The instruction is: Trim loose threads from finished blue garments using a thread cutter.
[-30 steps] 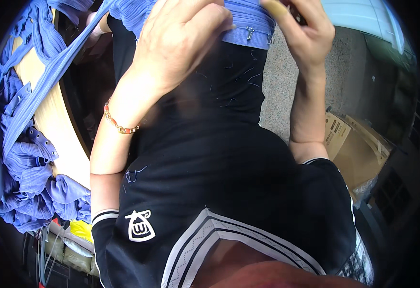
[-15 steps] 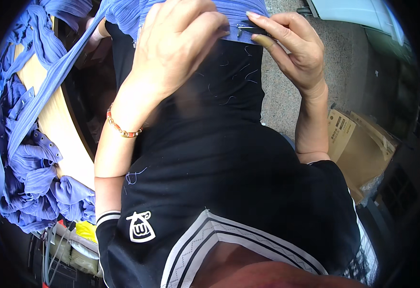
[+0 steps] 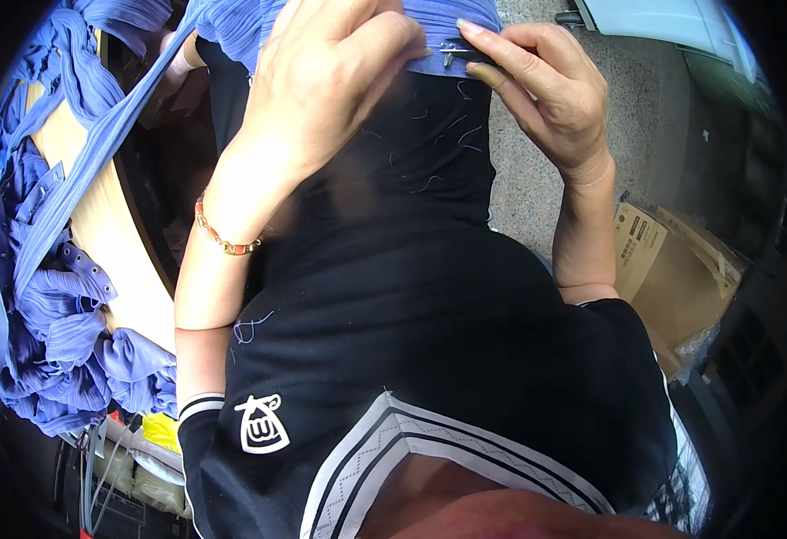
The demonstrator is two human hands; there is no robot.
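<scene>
Blue ribbed fabric point(image 3: 465, 13) lies across my lap at the top of the view. My left hand point(image 3: 322, 81) rests over it, its fingers curled and thumb pinched at the fabric's edge; the fingertips are partly hidden. Between the thumb and fingers of my right hand point(image 3: 555, 90) is a small black tool point(image 3: 474, 54) with thin metal tips, possibly thread snips. Its tips point left, toward my left thumb, over the fabric's lower edge. A small silvery piece point(image 3: 448, 59) shows at those tips; its kind is unclear.
More blue fabric point(image 3: 70, 350), some with eyelets, is heaped over a pale wooden tabletop point(image 3: 133, 260) at left. Loose threads point(image 3: 470, 139) lie on my black clothing. A cardboard box point(image 3: 672, 287) stands on the floor at right. Another person's arm point(image 3: 182, 63) shows at upper left.
My left hand has shifted slightly up and left. The right hand and the black tool stay almost in place.
</scene>
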